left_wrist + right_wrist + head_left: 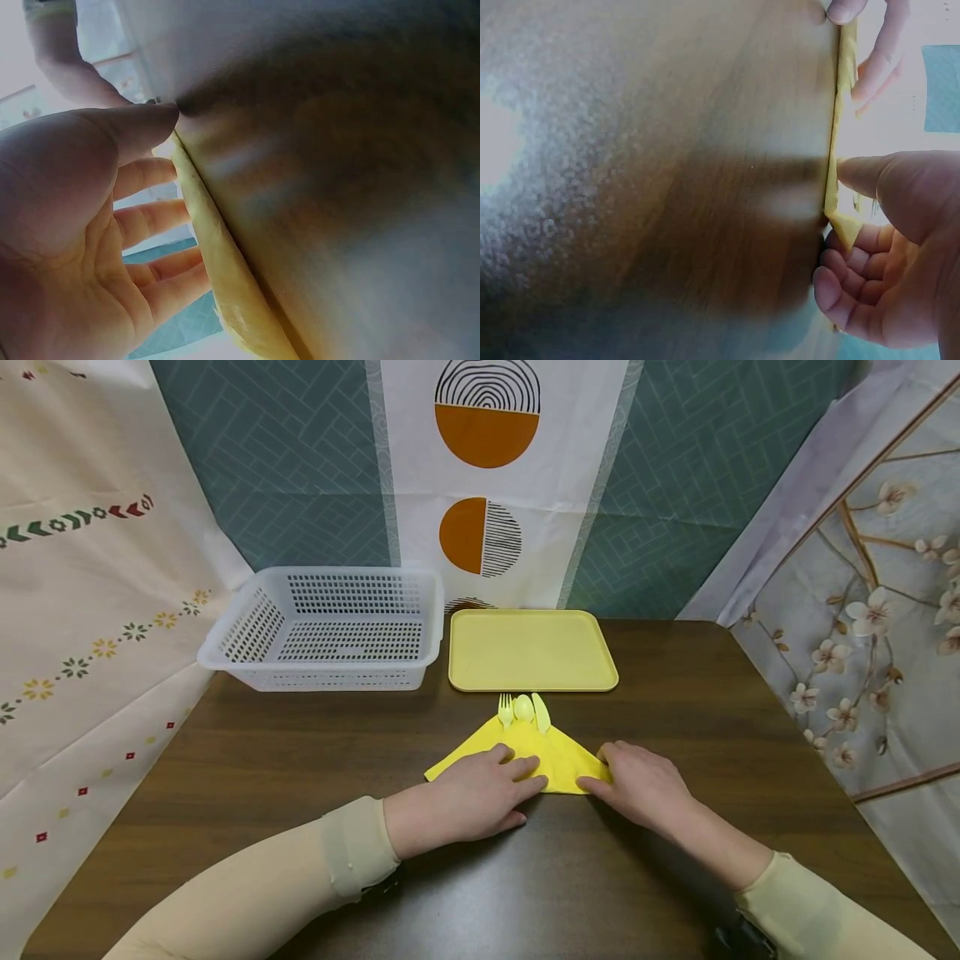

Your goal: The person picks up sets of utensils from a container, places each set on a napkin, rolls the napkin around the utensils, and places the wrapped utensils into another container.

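A yellow cloth napkin [558,767] lies folded on the table, its long edge toward me and its corners to either side. Out of its top stick the heads of a pale yellow fork [506,711], spoon [523,707] and knife [541,713]; the napkin hides their lower parts. My left hand [474,795] rests on the napkin's left half with fingers spread and fairly straight. At the right corner, my right hand [647,783] pinches the cloth. In the right wrist view that napkin corner [845,227] sits between the thumb and curled fingers.
Behind the napkin lies a yellow rectangular tray [532,652]. To its left stands a white perforated plastic basket [341,677]. Patterned cloths hang along the back and both sides of the brown wooden table [315,735].
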`<state>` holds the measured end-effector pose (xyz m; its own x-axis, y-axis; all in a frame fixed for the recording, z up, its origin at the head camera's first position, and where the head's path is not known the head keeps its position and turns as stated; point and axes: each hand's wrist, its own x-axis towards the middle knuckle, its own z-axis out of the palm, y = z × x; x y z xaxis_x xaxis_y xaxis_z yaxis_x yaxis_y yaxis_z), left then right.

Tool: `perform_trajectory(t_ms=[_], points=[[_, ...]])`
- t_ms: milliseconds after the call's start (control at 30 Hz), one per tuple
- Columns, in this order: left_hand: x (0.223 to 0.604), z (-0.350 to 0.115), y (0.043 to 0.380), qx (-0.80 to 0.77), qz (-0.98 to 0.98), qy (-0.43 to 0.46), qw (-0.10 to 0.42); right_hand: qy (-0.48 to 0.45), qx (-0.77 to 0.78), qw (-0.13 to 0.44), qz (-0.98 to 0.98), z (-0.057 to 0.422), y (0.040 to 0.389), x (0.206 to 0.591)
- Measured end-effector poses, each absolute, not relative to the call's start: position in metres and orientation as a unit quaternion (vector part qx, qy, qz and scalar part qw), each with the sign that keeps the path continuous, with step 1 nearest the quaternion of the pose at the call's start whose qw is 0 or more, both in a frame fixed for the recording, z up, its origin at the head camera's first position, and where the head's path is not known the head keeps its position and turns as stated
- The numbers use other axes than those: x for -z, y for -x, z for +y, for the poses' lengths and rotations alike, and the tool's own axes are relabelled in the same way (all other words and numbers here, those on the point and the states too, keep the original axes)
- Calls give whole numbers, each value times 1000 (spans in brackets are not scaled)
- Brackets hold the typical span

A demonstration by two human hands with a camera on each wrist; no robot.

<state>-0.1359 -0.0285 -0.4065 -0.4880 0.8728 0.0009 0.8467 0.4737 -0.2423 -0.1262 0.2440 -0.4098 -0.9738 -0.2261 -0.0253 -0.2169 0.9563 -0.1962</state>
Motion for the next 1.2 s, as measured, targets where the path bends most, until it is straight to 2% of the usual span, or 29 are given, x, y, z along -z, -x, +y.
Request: perform_trajectory(t_ms=[767, 1200], points=[[405, -27, 136, -107, -857, 500, 60, 58, 212, 91, 971, 253, 129, 410], [406, -27, 136, -109, -856, 502, 59, 39, 252, 86, 963, 256, 129, 410]])
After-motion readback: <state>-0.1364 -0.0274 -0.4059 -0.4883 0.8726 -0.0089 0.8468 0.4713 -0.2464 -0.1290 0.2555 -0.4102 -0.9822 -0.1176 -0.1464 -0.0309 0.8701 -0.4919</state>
